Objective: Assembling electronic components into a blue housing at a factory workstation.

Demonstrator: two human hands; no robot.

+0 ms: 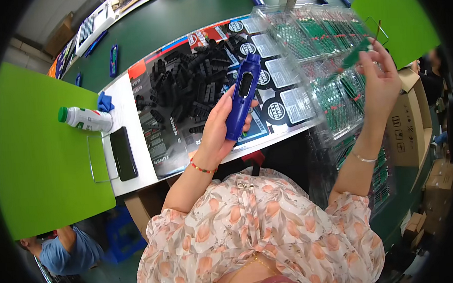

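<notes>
My left hand is wrapped round a dark blue plastic housing, held upright with its oval window facing up. My right hand, raised at the right, pinches a green circuit board between thumb and fingers. The board is tilted, and a thin brownish piece sticks up by the fingertips. Beneath that hand lie clear plastic trays filled with rows of green circuit boards. Left of the housing, small black ribbed parts are heaped on a printed sheet.
A black phone, a white bottle with a green cap and a crumpled blue cloth are at the left. Bright green panels flank the table. Blue housings lie farther back; a cardboard box stands right. Another person sits lower left.
</notes>
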